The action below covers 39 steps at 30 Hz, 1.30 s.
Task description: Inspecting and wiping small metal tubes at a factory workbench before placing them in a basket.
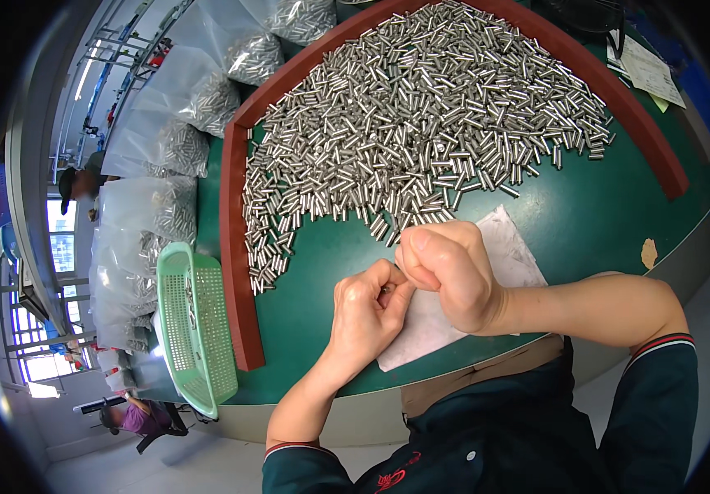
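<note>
A broad heap of short, shiny metal pins (421, 115) covers the far part of the green tabletop (322, 255). Close to the heap's near edge, my left hand (366, 311) is curled, its thumb and fingertips pressed together. Touching it or nearly so, my right hand (452, 276) is closed in a fist, the thumb on top. Whatever lies inside either hand is hidden by the fingers. Beneath both hands lies a worn whitish sheet (511, 247).
A dark red wooden frame (244, 321) borders the heap. To its left stands a pale green plastic basket (215, 354). Clear bags of metal pins (180, 148) line the far left. Papers (650, 70) lie far right. Two other people (145, 416) are in the background.
</note>
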Motion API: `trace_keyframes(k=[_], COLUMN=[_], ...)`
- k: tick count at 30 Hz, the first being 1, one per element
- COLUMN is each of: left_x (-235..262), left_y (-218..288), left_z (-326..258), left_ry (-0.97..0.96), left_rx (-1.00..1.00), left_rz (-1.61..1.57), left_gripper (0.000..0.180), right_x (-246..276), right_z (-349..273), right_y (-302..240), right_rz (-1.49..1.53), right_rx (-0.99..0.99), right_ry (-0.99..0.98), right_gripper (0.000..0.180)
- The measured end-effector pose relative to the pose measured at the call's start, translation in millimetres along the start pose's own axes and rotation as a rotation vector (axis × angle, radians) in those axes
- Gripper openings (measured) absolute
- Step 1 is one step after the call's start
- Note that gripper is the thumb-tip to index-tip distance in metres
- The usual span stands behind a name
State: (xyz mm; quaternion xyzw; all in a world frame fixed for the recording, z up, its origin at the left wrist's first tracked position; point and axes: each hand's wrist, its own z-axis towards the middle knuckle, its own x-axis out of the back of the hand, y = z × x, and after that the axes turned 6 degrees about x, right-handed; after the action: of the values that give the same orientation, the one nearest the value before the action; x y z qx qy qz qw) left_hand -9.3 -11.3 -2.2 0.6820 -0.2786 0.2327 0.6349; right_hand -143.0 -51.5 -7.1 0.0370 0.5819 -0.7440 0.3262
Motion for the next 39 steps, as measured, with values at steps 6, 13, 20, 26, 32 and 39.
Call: trace_keyframes(k=[6, 13, 20, 26, 32, 39], left_x=[-1, 6, 29, 31, 35, 35], left_y=[2, 1, -30, -36, -33, -31], left_z=[2, -1, 12, 17, 19, 21], left_ry=[-0.005, 0.008, -0.273, -0.271, -0.268, -0.133], left_rx=[0.01, 0.014, 0.283, 0.37, 0.41, 0.368], left_rz=[0.006, -0.003, -1.239, -1.342, -1.33, -1.338], left_gripper=[0.011, 0.011, 0.008, 0.016, 0.02, 0.025], right_x=[3, 8, 8, 8, 9, 7], right_z=[7, 8, 6, 7, 9, 9], right_y=[2, -9, -9, -7, -8, -11], right_rz=[-0.254, 0.146, 0.104, 0.131, 0.142, 0.131], right_rx=[0.203, -0.138, -0.159, -0.188, -0.204, -0.207], right_ry=[-0.048, -0.005, 0.033, 0.037, 0.037, 0.052], right_gripper=[0.027, 0.029, 0.037, 0.036, 0.035, 0.036])
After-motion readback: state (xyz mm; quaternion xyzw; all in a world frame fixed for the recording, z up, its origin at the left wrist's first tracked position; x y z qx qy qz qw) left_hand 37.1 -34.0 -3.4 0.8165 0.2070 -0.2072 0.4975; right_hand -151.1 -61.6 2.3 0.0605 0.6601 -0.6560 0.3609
